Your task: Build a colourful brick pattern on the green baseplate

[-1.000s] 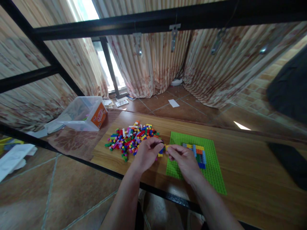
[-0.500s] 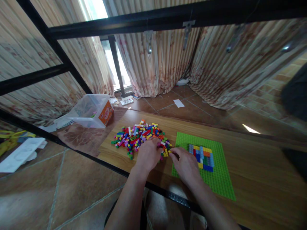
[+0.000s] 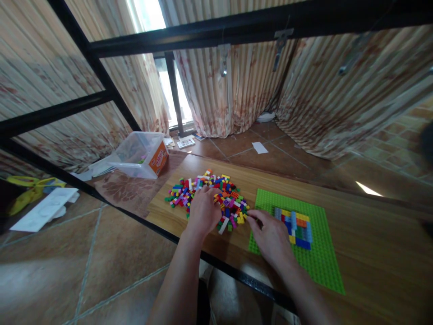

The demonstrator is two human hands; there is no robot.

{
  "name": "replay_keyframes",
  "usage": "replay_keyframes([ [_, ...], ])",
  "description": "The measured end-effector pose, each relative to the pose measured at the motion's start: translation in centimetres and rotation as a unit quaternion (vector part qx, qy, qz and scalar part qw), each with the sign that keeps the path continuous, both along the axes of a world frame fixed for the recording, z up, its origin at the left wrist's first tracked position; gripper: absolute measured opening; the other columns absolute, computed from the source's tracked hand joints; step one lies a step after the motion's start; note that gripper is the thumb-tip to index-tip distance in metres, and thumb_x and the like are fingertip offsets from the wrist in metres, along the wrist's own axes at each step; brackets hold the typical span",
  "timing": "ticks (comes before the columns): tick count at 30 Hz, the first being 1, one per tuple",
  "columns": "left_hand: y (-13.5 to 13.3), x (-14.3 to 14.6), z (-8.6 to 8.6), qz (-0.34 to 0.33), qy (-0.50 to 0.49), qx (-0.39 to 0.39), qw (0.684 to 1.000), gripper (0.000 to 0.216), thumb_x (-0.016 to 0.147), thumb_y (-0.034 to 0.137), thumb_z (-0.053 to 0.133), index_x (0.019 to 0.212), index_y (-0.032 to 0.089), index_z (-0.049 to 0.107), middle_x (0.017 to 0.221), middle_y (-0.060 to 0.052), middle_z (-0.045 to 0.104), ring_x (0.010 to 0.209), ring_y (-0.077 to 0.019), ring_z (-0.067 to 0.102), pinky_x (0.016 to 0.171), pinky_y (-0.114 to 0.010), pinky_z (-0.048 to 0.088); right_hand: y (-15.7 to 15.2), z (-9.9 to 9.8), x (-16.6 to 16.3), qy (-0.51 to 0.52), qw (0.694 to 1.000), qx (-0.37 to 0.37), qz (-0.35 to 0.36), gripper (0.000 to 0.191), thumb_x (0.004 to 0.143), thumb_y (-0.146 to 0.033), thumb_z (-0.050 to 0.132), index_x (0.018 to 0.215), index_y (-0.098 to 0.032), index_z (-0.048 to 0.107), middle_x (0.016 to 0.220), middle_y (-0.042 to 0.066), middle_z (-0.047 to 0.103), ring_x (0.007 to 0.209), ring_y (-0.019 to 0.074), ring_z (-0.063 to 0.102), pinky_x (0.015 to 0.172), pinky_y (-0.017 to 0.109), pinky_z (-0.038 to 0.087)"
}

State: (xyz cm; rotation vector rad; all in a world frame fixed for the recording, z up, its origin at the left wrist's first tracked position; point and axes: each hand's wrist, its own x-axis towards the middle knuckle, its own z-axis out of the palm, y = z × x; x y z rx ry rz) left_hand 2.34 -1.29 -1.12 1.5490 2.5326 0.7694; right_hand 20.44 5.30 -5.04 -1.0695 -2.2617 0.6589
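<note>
A heap of small multicoloured toy bricks (image 3: 182, 192) is spread over the wooden tabletop. My left hand (image 3: 205, 211) rests on the heap, fingers stretched forward among the bricks; their tips are partly hidden. At the heap's right edge my right hand (image 3: 272, 232) is closed in a pinch, with a small yellow toy brick (image 3: 246, 216) at its fingertips. Beside that hand lies a green studded baseplate (image 3: 326, 253). On it sits a flat block of joined blue, yellow, red, orange and grey bricks (image 3: 299, 228), its left side partly covered by my right hand.
The wooden table (image 3: 379, 253) has a black metal edge near me. Beyond its left end stands a clear plastic box (image 3: 130, 158) with an orange label. A black metal frame (image 3: 216, 36) crosses above, before the curtains. White packaging (image 3: 47, 210) lies on the floor at left.
My left hand has moved left and farther into the heap, uncovering bricks at its right side, a white one among them. The right hand stays at the heap's edge. The view has shifted slightly.
</note>
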Motion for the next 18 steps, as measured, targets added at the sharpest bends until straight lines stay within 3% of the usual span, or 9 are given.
replay_keyframes([
  [5, -0.01, 0.54, -0.19, -0.016, 0.027, -0.034, 0.999, 0.040, 0.074, 0.015, 0.066, 0.114, 0.016, 0.068, 0.114, -0.012, 0.066, 0.112, -0.0299, 0.056, 0.099, -0.042, 0.045, 0.07, -0.07, 0.00, -0.005, 1.000, -0.007, 0.006, 0.026, 0.092, -0.030, 0.047, 0.094, -0.021, 0.072, 0.098, 0.008, 0.076, 0.085, 0.0229, 0.070, 0.078, 0.036, 0.050],
  [18, 0.22, 0.09, -0.26, 0.010, 0.059, -0.044, 0.997, 0.039, 0.077, 0.007, 0.056, 0.111, 0.019, 0.071, 0.102, -0.008, 0.073, 0.098, -0.0264, 0.063, 0.090, -0.037, 0.049, 0.11, 0.12, 0.00, 0.014, 1.000, -0.009, 0.011, 0.029, 0.093, -0.033, 0.046, 0.093, -0.021, 0.072, 0.097, 0.008, 0.076, 0.083, 0.0232, 0.070, 0.077, 0.037, 0.051],
])
